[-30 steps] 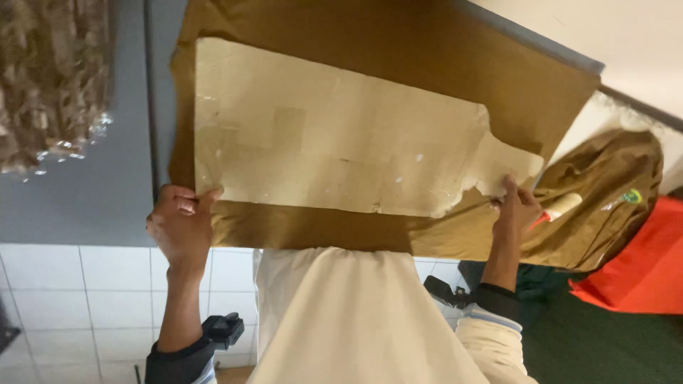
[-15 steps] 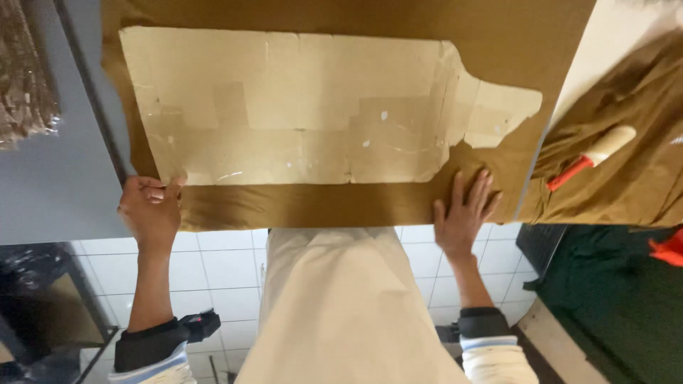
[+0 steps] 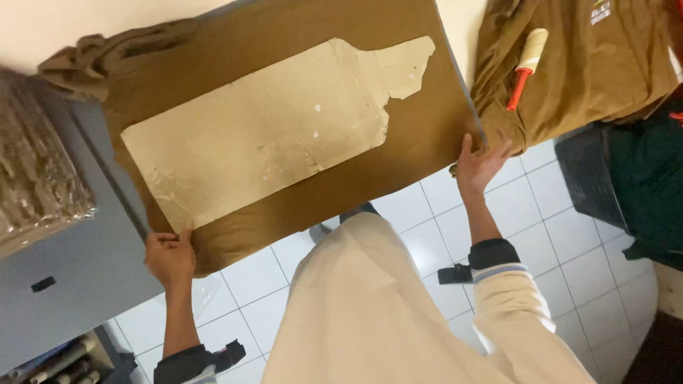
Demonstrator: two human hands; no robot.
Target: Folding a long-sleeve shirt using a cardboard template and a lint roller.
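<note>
A brown garment [image 3: 284, 57] lies spread flat over a table, with a pale cardboard template [image 3: 270, 139] resting on top of it. My left hand [image 3: 171, 257] pinches the garment's near edge at the template's lower left corner. My right hand [image 3: 480, 165] has its fingers spread and grips the garment's right edge, beside the table's side. A lint roller with a red handle [image 3: 525, 65] lies on a second brown garment [image 3: 576, 64] to the right, apart from both hands.
A grey table surface [image 3: 64, 277] extends to the left, holding a plastic-wrapped stack [image 3: 32, 178]. A dark green cloth [image 3: 651, 192] lies at the right. White floor tiles [image 3: 555, 249] show below. Tools sit in a bin [image 3: 64, 359] at the lower left.
The view has swung and tilted. My right hand moved from lying flat on the garment's near edge out to its right edge. My left hand stays at the lower left corner.
</note>
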